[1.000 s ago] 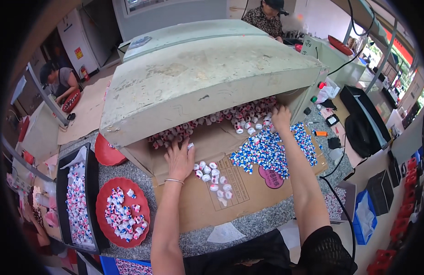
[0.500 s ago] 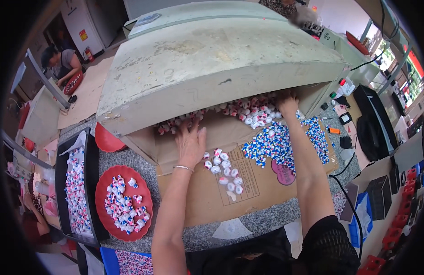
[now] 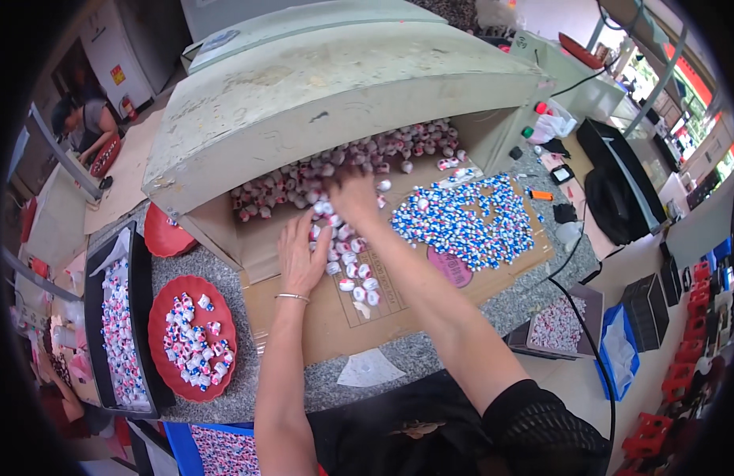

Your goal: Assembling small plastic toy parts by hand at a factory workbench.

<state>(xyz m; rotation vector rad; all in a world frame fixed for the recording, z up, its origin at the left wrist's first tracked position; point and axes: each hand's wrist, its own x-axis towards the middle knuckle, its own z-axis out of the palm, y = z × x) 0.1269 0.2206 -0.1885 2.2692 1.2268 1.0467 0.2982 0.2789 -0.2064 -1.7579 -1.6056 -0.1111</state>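
Under the hood of a pale, worn box [image 3: 319, 95] lies a heap of small white pieces with pink marks [image 3: 399, 143]. My left hand [image 3: 302, 258], a bangle at its wrist, rests on the cardboard [image 3: 295, 333] with fingers stretched, beside a loose trail of those pieces [image 3: 353, 266]. My right hand [image 3: 355, 198] reaches across to the near edge of the heap, just beyond the left one. Its fingers are blurred and partly hidden among the pieces. To the right of that forearm spread many tiny blue-and-white pieces [image 3: 470, 222].
At left stand a red scalloped dish [image 3: 157, 349] of joined-looking pieces, a second red dish [image 3: 167, 238] and a black tray [image 3: 149, 317] of more. A black cable [image 3: 581, 317] hangs over the right counter edge. An orange lighter [image 3: 541, 195] lies right. Another person [image 3: 89, 127] sits far left.
My right hand has come from the box's far right side to its middle, near the left hand. White-pink pieces now lie nearer the left hand. The view has shifted.
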